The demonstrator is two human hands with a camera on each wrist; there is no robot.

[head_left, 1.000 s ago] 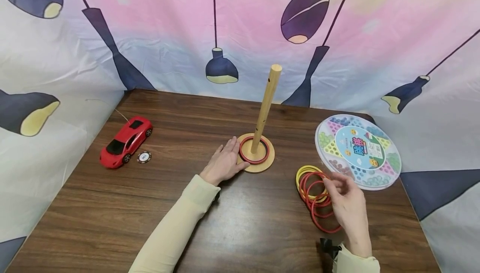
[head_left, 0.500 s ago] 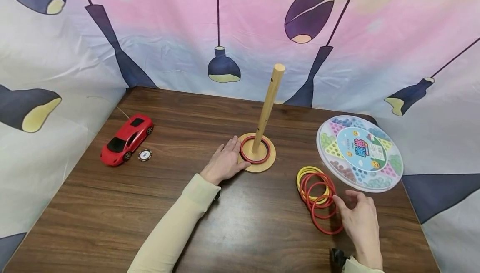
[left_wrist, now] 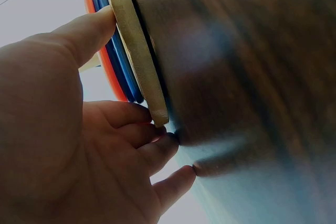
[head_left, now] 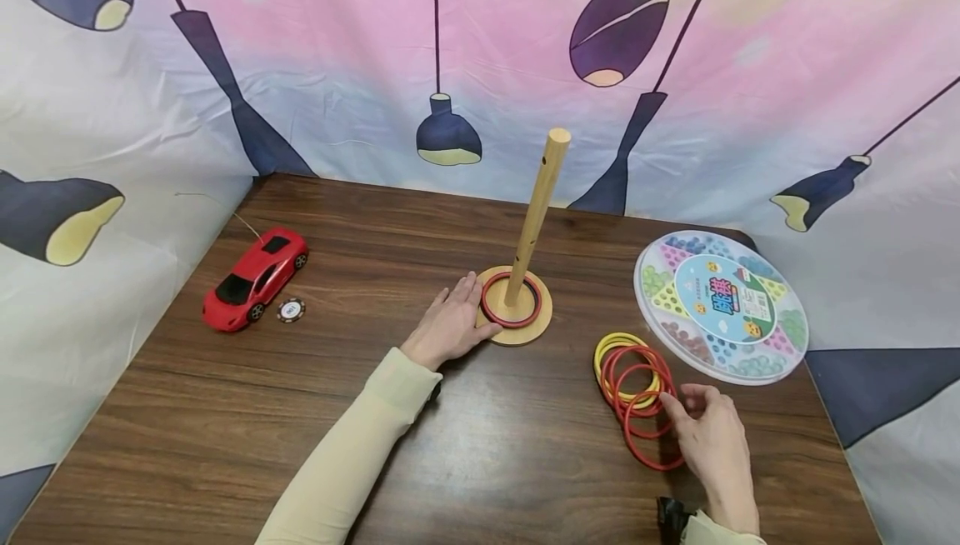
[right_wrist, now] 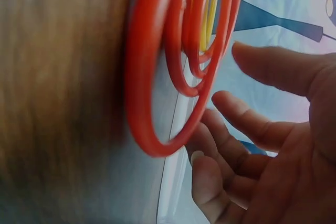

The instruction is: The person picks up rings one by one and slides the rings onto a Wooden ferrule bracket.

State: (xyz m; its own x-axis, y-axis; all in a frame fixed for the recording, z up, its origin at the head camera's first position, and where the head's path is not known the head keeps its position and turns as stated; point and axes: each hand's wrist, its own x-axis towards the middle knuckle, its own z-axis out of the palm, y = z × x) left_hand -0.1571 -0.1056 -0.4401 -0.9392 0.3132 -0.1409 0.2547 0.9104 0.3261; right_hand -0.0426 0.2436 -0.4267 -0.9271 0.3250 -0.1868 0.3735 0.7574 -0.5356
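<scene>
My left hand [head_left: 448, 324] lies beside a round wooden base [head_left: 543, 322], fingers extended along its left side. The left wrist view shows the thumb tip at the base's edge [left_wrist: 137, 51] and the fingertips against its rim and the tabletop. An upright wooden post [head_left: 538, 212] rises from the base; a red ring [head_left: 512, 326] and dark blue rings [left_wrist: 122, 61] encircle its foot. My right hand [head_left: 716, 441] is at the right side of a loose pile of red rings [head_left: 651, 467] and yellow rings [head_left: 600, 353]. Its thumb and index finger are apart with nothing between them.
A round Chinese checkers box [head_left: 722, 307] lies behind the ring pile at the right. At the left are a red toy car [head_left: 255, 280] with a thin antenna and a poker chip [head_left: 291, 310]. A printed cloth [head_left: 495, 53] hangs behind the wooden table [head_left: 225, 428].
My right hand has drawn back from the upper part of the pile, down and to the right, then shifted slightly left. The left hand and the post have stayed in place.
</scene>
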